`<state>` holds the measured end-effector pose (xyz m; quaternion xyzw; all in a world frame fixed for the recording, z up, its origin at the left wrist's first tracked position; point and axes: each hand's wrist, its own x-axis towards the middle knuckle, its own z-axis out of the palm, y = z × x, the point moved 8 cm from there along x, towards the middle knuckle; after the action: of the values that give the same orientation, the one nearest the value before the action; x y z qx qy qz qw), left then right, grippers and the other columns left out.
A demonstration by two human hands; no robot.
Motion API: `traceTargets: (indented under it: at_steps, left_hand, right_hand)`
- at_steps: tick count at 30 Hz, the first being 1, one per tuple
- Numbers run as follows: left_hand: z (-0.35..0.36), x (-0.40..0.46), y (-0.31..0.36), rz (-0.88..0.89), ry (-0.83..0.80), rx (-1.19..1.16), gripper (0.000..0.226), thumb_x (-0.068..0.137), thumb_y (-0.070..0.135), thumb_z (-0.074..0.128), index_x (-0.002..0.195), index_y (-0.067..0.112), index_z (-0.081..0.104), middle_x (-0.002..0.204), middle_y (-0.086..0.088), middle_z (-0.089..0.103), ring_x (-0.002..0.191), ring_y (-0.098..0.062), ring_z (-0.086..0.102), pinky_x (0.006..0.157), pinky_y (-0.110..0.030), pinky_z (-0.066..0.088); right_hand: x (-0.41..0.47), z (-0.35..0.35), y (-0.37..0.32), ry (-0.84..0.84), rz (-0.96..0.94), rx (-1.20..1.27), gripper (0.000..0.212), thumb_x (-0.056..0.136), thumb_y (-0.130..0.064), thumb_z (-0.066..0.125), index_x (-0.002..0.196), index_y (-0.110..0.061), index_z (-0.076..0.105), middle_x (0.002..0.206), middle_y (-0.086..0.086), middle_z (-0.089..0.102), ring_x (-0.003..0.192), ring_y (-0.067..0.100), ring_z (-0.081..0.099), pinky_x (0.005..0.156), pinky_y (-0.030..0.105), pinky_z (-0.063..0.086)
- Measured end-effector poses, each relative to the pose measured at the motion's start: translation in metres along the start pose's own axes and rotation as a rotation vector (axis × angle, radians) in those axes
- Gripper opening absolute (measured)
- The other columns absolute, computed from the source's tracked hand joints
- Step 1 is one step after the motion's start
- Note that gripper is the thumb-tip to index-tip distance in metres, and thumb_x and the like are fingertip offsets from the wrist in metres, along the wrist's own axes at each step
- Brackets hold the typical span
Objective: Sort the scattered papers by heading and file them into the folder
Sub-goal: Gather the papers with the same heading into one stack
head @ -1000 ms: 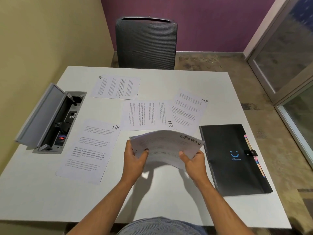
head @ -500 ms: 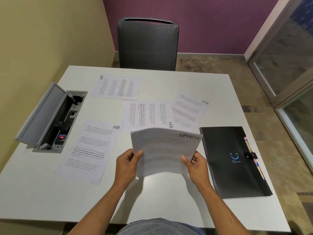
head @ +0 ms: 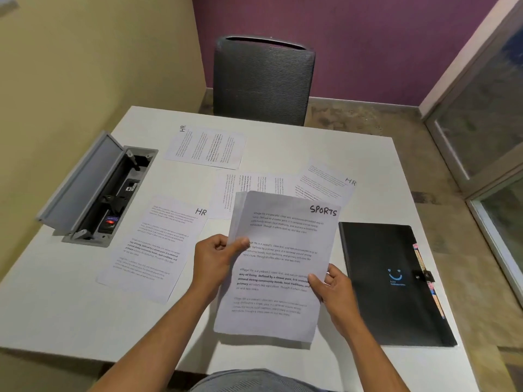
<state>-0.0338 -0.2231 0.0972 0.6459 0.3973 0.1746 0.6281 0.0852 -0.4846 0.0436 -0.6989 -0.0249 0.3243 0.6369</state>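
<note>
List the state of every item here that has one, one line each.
SPORTS stack: held upright off the table, gripped by both hands.
Left hand: pinching the stack's left edge.
Right hand: gripping the stack's right edge.
HR sheets: four, loose on the table.
Folder: closed, lying flat.
Cable box: lid open.

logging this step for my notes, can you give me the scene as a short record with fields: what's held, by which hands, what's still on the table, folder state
held: SPORTS papers, a stack lifted off the table
left hand: pinches the stack's left edge
right hand: grips its right edge
loose on table: four sheets; HR headings show on three, e.g. near-left HR sheet
folder: black, closed, flat, right of the stack
other: open cable box at left
</note>
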Motion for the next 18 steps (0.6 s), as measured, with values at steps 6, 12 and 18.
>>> traceTargets:
  at_steps: [6, 12, 18]
  left_hand:
    - [0.000, -0.003, -0.013, -0.051, -0.165, -0.048, 0.043, 0.092, 0.037, 0.065, 0.080, -0.005, 0.059, 0.084, -0.031, 0.062, 0.068, -0.024, 0.057, 0.066, -0.039, 0.047]
    - [-0.019, 0.001, -0.019, -0.060, -0.008, 0.003, 0.037, 0.087, 0.027, 0.071, 0.068, -0.001, 0.055, 0.060, -0.012, 0.051, 0.059, -0.017, 0.046, 0.058, -0.032, 0.040]
    - [-0.018, 0.001, -0.024, -0.079, 0.035, -0.026, 0.043, 0.080, 0.030, 0.079, 0.064, 0.003, 0.049, 0.060, -0.008, 0.040, 0.060, -0.017, 0.035, 0.058, -0.033, 0.034]
  right_hand:
    - [-0.007, 0.000, 0.013, 0.023, 0.041, 0.040, 0.028, 0.090, -0.011, 0.066, 0.118, -0.011, 0.063, 0.112, 0.004, 0.075, 0.097, 0.025, 0.074, 0.080, 0.040, 0.061]
    - [-0.009, 0.011, 0.020, -0.026, 0.096, 0.069, 0.027, 0.093, -0.011, 0.062, 0.119, -0.012, 0.060, 0.112, 0.003, 0.075, 0.099, 0.025, 0.073, 0.080, 0.038, 0.061]
    - [-0.011, 0.021, 0.024, -0.047, 0.121, 0.106, 0.038, 0.087, -0.011, 0.067, 0.123, -0.015, 0.060, 0.117, 0.003, 0.073, 0.106, 0.026, 0.071, 0.090, 0.046, 0.057]
